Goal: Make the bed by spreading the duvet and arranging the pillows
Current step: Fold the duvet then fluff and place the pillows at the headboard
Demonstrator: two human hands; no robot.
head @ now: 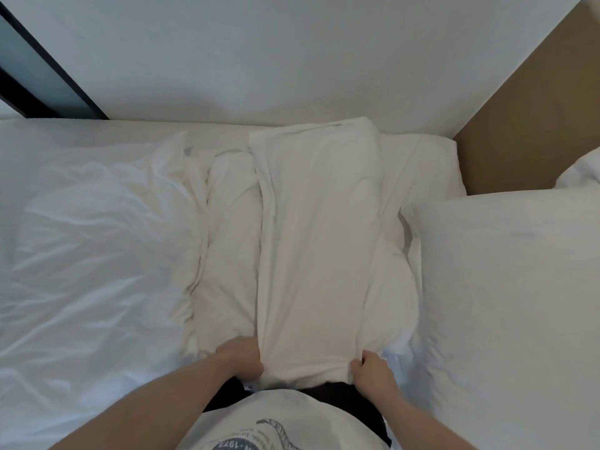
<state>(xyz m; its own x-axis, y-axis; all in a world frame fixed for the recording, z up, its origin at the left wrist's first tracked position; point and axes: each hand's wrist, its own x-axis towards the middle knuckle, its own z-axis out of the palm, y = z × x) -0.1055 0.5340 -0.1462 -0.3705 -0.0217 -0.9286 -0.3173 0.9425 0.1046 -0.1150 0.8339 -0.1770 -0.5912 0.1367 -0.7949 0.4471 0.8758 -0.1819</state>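
Observation:
A cream-white duvet (pixel 318 241) lies folded in a long strip across the bed, running from my body to the far wall. My left hand (pixel 240 354) grips its near edge on the left side. My right hand (pixel 370 368) pinches the near edge on the right side. A second bunched fold of the duvet (pixel 227 228) lies just left of the strip. A white pillow (pixel 506 293) rests to the right of the duvet. Another pillow (pixel 425 164) sits at the far right, partly under the strip.
A wrinkled white sheet (pixel 84 248) covers the mattress on the left. A brown headboard (pixel 532 118) stands at the right, a white wall (pixel 259 53) lies behind the bed, and a dark-framed panel (pixel 35 73) is at the top left. More white bedding (pixel 581 173) shows at the right edge.

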